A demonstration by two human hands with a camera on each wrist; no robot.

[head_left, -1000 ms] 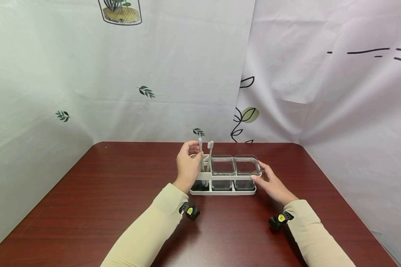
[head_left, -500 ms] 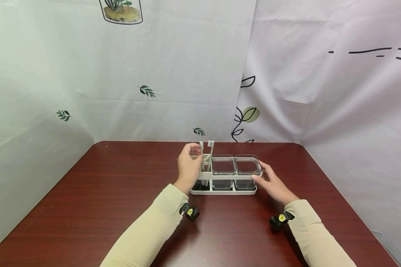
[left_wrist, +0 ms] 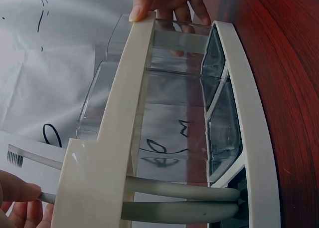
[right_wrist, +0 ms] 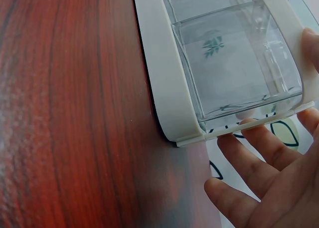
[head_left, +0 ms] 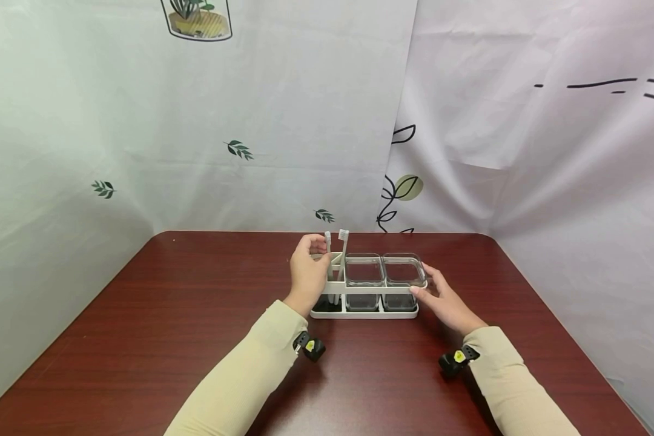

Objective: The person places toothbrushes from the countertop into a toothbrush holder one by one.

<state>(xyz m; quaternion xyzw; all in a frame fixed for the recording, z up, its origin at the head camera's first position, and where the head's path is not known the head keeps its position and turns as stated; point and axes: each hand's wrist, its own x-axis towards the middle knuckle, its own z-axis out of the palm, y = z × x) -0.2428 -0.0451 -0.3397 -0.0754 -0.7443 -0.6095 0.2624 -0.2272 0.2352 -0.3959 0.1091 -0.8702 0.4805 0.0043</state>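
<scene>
A white toothbrush holder (head_left: 370,290) with an upper rail and a lower base stands on the table. Two clear cups (head_left: 363,270) sit in its middle and right compartments. In the left compartment are two toothbrushes, heads up. My left hand (head_left: 308,266) pinches the left toothbrush (left_wrist: 179,211) between thumb and fingers just above the rail; its handle reaches down to the base. The other toothbrush (head_left: 343,248) leans beside it, untouched. My right hand (head_left: 441,300) grips the holder's right end, thumb on the upper rail and fingers along the side (right_wrist: 249,158).
The dark red wooden table (head_left: 196,303) extends around the holder on all sides. A pale printed cloth (head_left: 305,121) hangs behind the table's far edge. Each wrist wears a small black camera (head_left: 312,347) on a strap.
The left toothbrush has sunk slightly and its head has turned a little in my left hand's fingers. My right hand and the holder have stayed in place.
</scene>
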